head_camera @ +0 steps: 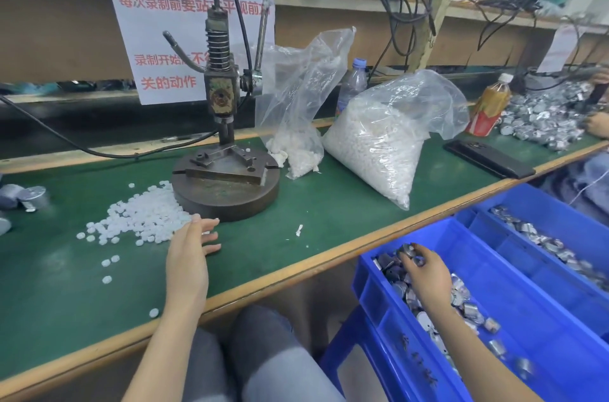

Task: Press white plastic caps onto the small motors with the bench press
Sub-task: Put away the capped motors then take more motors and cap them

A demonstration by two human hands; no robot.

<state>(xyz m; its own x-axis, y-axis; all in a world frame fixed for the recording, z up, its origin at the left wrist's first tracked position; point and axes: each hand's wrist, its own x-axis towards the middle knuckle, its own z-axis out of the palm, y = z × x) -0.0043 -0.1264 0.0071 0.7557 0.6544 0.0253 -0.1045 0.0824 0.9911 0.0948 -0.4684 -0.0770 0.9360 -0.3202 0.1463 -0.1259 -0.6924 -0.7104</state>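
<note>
Grey-clad knees point(263, 352) sit at bottom centre. Above them the left hand point(192, 250), fingers loosely spread, lies on the green counter point(296, 237) at the edge of a loose pile of white caps point(145, 220). At lower right the right hand point(426, 273) curls its fingers round a small motor point(408, 250) in the blue bin point(365, 289). Just behind the pile stands the bench press point(224, 125), with bagged caps point(379, 151) to its right.

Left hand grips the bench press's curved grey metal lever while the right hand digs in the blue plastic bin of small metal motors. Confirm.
Not quite: in the head view the left hand lies open beside the loose white plastic caps, off the lever. The right hand is as stated.
</note>
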